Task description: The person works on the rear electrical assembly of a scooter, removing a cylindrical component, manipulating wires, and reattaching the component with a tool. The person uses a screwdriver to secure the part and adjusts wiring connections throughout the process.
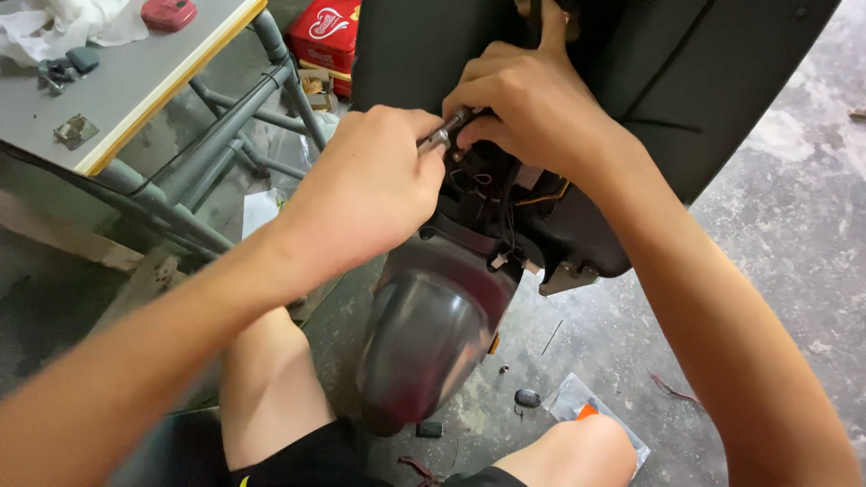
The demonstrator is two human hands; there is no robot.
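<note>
I am closing my left hand (374,185) around the handle end of a slim metal tool (444,133), probably a screwdriver, and my right hand (532,104) is pinching its shaft near the tip, fingers curled tight, steering it into the opened front of a scooter. The landmark here is the scooter's glossy dark fender (428,338): the tool is working just above it, inside the cavity where thin wires (492,194) are hanging loose behind the black body panel (686,81).

To do this well, I am judging that the tool should be staying square to whatever fastener it is seated in, with my right fingers guiding and my left hand supplying the turn, and the wires should be kept clear of the tip. I cannot tell what the tip is engaging; my right hand is covering it.

The fender is smooth, rounded and reflective, the panel matte plastic, the tool bright steel. Left of the fender a grey-topped table (135,99) on tubular legs is standing; below and right of the fender a small clear plastic bag (564,397) is lying on rough concrete floor (794,234).
</note>
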